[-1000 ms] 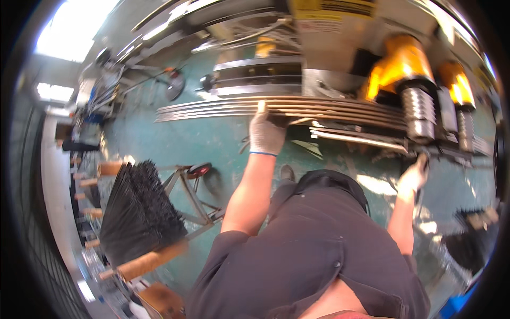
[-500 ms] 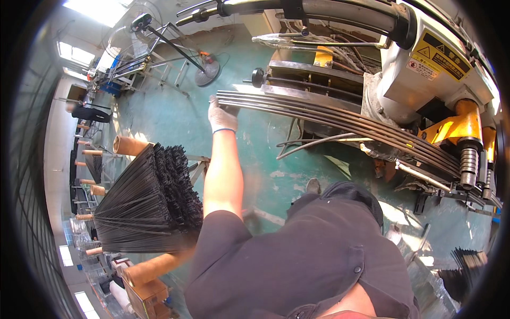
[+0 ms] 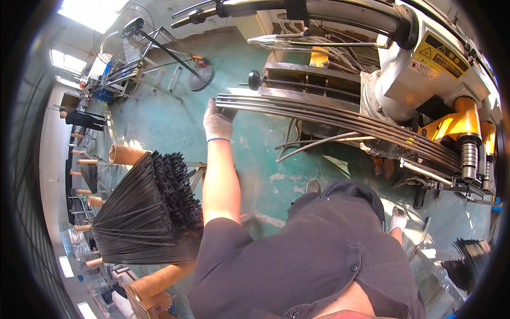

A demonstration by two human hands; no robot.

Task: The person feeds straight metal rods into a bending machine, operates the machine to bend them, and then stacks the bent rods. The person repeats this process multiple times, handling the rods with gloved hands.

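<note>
My left hand (image 3: 218, 123), in a pale knit glove, is closed around the left ends of several thin metal rods (image 3: 319, 114). Side by side, the rods stretch rightward to the machine (image 3: 419, 101), their far ends beside its ridged metal roller (image 3: 468, 162). On the other side of my body, my right hand (image 3: 398, 219), also gloved, hangs low and apart from the rods. Its fingers are too small to make out.
A large bundle of dark rods (image 3: 143, 212) rests at left on a rack with cardboard-wrapped posts (image 3: 127, 154). More dark rods (image 3: 470, 260) lie at lower right. A pedestal with a round base (image 3: 201, 78) stands ahead; another person (image 3: 85, 119) is far left.
My right hand has come further into view, moving up beside my body. The left hand keeps its hold on the rod ends, which have barely moved. The view has shifted slightly.
</note>
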